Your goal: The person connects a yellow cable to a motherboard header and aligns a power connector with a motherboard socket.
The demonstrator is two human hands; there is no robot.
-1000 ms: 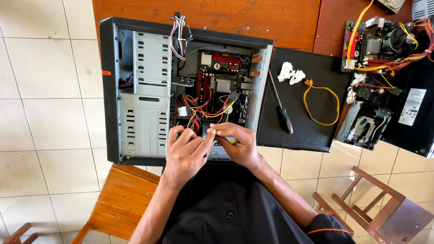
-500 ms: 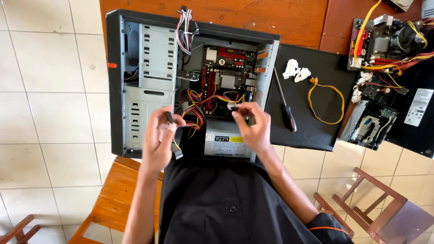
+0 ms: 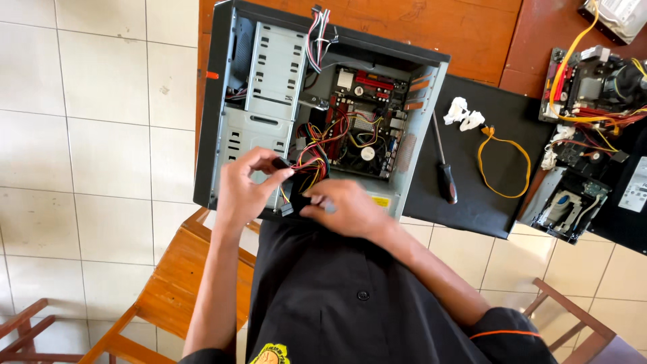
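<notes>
Nearest us, our black shirt [image 3: 337, 303] fills the lower middle, matte cloth with a small round button, and a slatted wooden chair [image 3: 162, 296] sits to its left on pale square floor tiles [image 3: 81, 135].

Just beyond, our left hand [image 3: 246, 189] curls around a black plastic connector [image 3: 282, 164], pinching it between thumb and fingers. Our right hand [image 3: 344, 209] is closed over the near end of the cable bundle [image 3: 311, 168], a tangle of thin red, yellow and black wires; exactly what its fingers grip we cannot tell. Both hands rest at the near edge of the open case [image 3: 222, 101], a black box of grey perforated sheet metal lying on its side, and they hide its near rim.

Half a second ago our hands were apart, the left down by the drive cage, the right raised over the case's middle. Now they meet at the bundle, and the right has dropped toward us.

Farther in lies the dark motherboard [image 3: 367, 125] with a round fan. Right of the case, on a flat black panel [image 3: 485, 195], sit a screwdriver [image 3: 445, 168] with a black handle, a looped yellow cable [image 3: 502, 165] and crumpled white bits [image 3: 465, 113]. At the far right, on the brown wooden table [image 3: 485, 34], are more loose parts [image 3: 593, 87] and wires.
</notes>
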